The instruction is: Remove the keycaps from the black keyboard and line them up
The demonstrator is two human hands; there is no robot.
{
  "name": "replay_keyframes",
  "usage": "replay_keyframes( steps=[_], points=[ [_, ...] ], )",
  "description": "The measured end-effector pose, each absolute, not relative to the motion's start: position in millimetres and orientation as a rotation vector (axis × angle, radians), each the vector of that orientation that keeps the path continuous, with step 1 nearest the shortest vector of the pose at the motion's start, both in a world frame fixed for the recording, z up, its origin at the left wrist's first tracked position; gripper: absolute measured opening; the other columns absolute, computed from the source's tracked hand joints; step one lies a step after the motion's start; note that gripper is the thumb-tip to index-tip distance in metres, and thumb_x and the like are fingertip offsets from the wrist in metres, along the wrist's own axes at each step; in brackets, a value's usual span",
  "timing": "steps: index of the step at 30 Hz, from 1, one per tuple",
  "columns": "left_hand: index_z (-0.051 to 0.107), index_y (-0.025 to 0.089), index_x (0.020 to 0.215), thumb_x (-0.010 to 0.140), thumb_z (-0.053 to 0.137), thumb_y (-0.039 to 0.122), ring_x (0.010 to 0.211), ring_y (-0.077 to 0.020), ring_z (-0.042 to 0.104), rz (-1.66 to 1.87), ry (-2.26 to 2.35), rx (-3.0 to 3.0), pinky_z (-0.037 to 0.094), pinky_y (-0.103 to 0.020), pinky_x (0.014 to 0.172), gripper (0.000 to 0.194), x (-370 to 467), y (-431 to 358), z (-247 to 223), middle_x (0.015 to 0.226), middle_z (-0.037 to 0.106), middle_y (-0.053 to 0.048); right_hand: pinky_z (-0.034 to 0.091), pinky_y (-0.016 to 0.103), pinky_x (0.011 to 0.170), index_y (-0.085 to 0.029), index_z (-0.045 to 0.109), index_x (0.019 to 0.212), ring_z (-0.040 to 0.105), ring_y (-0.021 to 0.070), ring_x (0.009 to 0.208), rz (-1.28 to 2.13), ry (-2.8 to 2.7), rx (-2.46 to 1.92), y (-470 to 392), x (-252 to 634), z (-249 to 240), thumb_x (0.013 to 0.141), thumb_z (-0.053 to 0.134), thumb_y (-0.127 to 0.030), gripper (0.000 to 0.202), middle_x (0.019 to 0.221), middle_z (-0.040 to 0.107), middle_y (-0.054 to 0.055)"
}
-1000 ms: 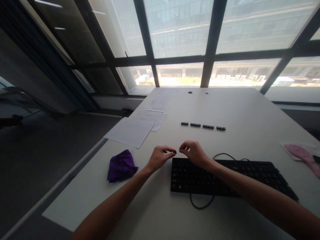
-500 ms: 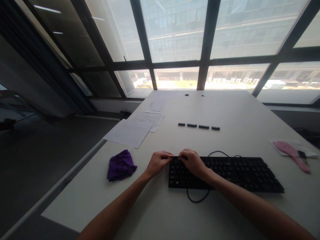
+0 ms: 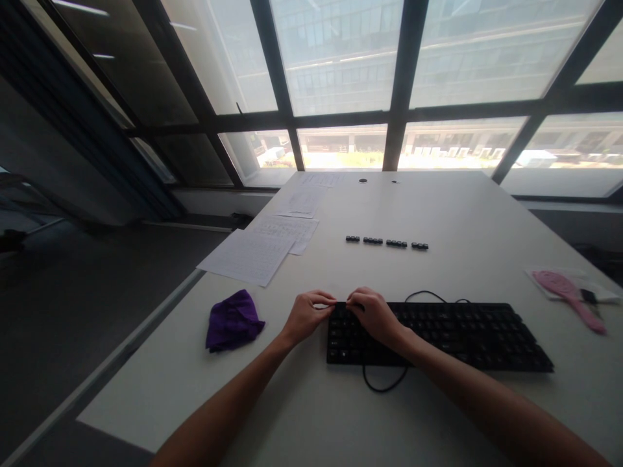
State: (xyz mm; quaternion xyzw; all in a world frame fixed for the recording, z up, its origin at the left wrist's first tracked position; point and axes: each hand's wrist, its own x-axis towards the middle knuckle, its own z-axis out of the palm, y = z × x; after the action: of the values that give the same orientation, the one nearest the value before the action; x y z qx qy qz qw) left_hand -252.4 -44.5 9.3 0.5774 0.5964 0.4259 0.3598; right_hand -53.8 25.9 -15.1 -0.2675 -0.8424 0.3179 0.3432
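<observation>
A black keyboard (image 3: 467, 344) lies on the white table in front of me, its cable looping out at the near and far edges. At its far left corner, the thumb and fingers of my left hand (image 3: 309, 312) are pinched together on the edge. My right hand (image 3: 372, 312) reaches across the left part of the keyboard, its fingers curled and closed over the top row near that corner. Whatever lies between the right fingertips is hidden. Behind the keyboard, small black keycaps (image 3: 372, 240) stand in a row of short groups.
A crumpled purple cloth (image 3: 234, 321) lies left of my hands. Printed sheets (image 3: 248, 256) run along the table's left edge. To the right, a pink hairbrush (image 3: 559, 285) rests partly on a clear bag. Large windows rise behind the table.
The view has tilted very slightly. Both hands keep the same grip at the keyboard's far left corner, with hardly any movement of the fingers.
</observation>
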Motion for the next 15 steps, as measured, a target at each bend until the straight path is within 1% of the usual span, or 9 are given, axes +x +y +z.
replay_keyframes(
  steps=[5,6,11,13,15],
  points=[
    [0.08,0.021,0.085,0.079,0.073,0.025,0.088,-0.0191,0.071,1.048,1.616,1.598,0.057,-0.03,0.087,0.011,-249.6,-44.7,15.1,0.093,0.076,-0.006,0.048,0.03,0.08,-0.018,0.069,0.077,0.062,0.0182,0.084,0.81,-2.198,-0.68,26.1,-54.0,-15.8,0.087,0.065,-0.01,0.013,0.086,0.069,0.005],
    [0.08,0.021,0.085,0.079,0.072,0.025,0.088,-0.019,0.071,1.038,1.612,1.608,0.057,-0.03,0.086,0.011,-249.6,-44.9,15.5,0.093,0.076,-0.006,0.048,0.03,0.08,-0.018,0.069,0.077,0.062,0.0182,0.084,0.808,-2.199,-0.676,26.1,-54.1,-15.8,0.087,0.065,-0.01,0.014,0.086,0.069,0.005],
    [0.08,0.02,0.089,0.082,0.07,0.028,0.089,-0.0186,0.069,1.044,1.535,1.597,0.061,-0.027,0.073,0.014,-248.6,-47.1,12.0,0.097,0.073,-0.007,0.049,0.03,0.079,-0.017,0.069,0.075,0.061,0.0181,0.083,0.792,-2.218,-0.643,25.5,-54.7,-13.5,0.091,0.062,-0.012,0.018,0.085,0.069,0.006],
    [0.079,0.019,0.09,0.083,0.069,0.028,0.088,-0.0177,0.069,1.048,1.507,1.645,0.061,-0.026,0.073,0.015,-248.2,-48.0,11.0,0.096,0.072,-0.007,0.049,0.03,0.079,-0.017,0.069,0.075,0.061,0.0182,0.083,0.782,-2.236,-0.629,24.5,-54.1,-11.5,0.092,0.059,-0.012,0.02,0.086,0.068,0.007],
    [0.079,0.02,0.091,0.086,0.066,0.027,0.087,-0.0167,0.069,1.034,1.495,1.738,0.059,-0.025,0.076,0.016,-248.5,-49.0,11.4,0.096,0.072,-0.006,0.05,0.031,0.08,-0.016,0.07,0.079,0.061,0.0187,0.086,0.768,-2.262,-0.609,22.9,-52.6,-9.4,0.092,0.056,-0.009,0.021,0.088,0.069,0.008]
  ],
)
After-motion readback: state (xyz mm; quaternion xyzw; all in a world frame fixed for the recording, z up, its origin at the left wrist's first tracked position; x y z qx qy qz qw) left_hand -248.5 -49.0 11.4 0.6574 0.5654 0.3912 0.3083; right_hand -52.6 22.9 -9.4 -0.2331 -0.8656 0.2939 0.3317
